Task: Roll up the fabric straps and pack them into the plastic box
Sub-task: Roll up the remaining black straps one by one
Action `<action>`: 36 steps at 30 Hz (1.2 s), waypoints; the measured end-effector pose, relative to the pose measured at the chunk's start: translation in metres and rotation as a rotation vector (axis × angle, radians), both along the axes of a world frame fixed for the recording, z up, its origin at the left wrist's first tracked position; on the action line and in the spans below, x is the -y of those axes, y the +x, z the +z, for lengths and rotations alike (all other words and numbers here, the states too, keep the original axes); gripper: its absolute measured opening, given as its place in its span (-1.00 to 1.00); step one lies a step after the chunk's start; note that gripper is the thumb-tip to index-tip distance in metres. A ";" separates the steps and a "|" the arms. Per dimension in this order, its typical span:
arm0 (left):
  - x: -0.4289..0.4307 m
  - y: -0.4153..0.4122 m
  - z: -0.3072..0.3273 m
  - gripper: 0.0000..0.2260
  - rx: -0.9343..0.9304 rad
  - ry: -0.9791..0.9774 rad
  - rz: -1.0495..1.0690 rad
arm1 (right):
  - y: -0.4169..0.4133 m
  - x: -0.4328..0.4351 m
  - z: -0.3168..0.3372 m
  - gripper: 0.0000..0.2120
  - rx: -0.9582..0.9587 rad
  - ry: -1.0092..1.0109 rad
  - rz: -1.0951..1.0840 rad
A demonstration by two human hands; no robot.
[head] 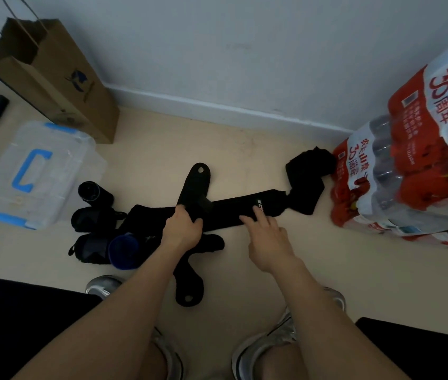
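Black strap point(228, 212) lies on the floor point(244, 160) right of the plastic box point(61, 160); left grip point(183, 229) clasps it, right grip point(269, 237) presses it, fingers straight.

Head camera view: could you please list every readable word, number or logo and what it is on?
"30周年", cut-off "农夫山": upper water pack.
"农夫山泉 30周年": lower water pack.
White lettering on the long black strap: blurred, at the fingertip of the right hand.
Paper bag: blue logo, print unreadable.
Fine print on both packs: too small.
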State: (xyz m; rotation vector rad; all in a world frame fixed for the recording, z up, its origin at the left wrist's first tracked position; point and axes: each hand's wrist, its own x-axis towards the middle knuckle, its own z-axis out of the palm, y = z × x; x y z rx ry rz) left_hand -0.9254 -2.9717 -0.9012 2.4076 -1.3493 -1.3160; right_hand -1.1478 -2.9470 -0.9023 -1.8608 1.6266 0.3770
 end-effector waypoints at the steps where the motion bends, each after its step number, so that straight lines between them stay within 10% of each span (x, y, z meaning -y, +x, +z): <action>1: 0.000 0.001 -0.002 -0.60 0.004 -0.030 -0.002 | 0.003 -0.002 -0.004 -0.18 -0.035 0.013 0.058; 12: 0.023 -0.022 0.081 -0.89 -0.078 -0.700 -0.027 | 0.011 0.021 0.005 -0.38 0.006 0.307 0.044; 15: 0.030 -0.023 0.109 -0.84 -0.311 -0.622 -0.032 | 0.017 0.033 0.030 -0.72 0.320 0.199 -0.379; 18: 0.031 -0.021 0.133 -0.78 -0.522 -0.555 -0.007 | 0.022 0.050 0.076 -0.54 0.816 0.256 -0.928; 22: 0.019 -0.019 0.161 -0.74 -0.615 -0.518 0.024 | 0.013 0.064 0.144 -0.37 1.316 0.341 -0.865; 27: -0.005 -0.014 0.184 -0.84 -0.628 -0.541 -0.033 | 0.026 0.051 0.195 -0.75 1.199 0.014 -0.778; 36: -0.035 0.020 0.215 -0.60 -0.394 -0.425 -0.247 | 0.021 0.024 0.248 -0.80 1.037 -0.762 -0.837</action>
